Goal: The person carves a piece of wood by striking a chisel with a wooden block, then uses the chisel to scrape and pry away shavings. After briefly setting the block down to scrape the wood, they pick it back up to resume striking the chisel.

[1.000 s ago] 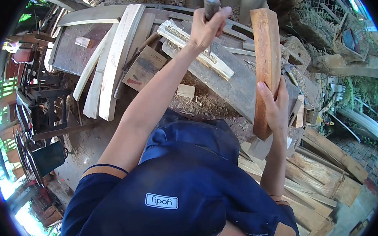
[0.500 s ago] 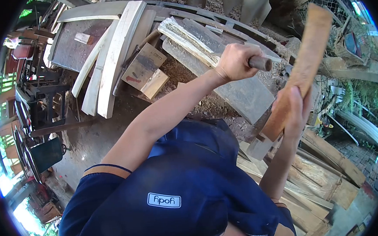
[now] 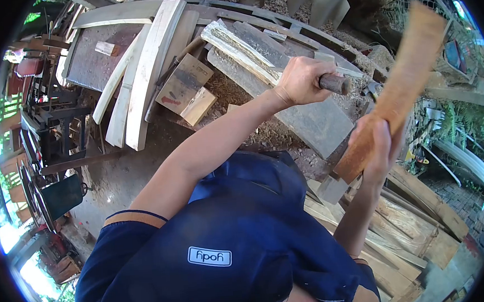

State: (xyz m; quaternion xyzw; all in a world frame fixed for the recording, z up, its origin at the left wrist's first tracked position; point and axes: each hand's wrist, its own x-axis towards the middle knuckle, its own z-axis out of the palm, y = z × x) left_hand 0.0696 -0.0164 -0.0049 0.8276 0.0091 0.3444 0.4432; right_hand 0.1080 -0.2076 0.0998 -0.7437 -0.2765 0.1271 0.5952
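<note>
My left hand is closed around a dark round wooden handle, whose blunt end sticks out past the fingers. The rest of that tool is hidden by the hand. Held in my right hand is a long, slightly curved orange-brown piece of wood, gripped near its lower part and slanting up to the right, its upper end blurred. A pale squared block shows at its lower end. Beneath my left hand lies a grey plank, with a rough split piece of wood behind the wrist.
Long pale boards lean over the bench at the left. A wooden block with a red mark sits among shavings. Stacked planks lie at the lower right. Chairs and metal frames stand at the far left.
The upper end of the curved wood has swung to the right, and my right hand has shifted slightly with it. My left hand has stayed nearly still, still around the handle.
</note>
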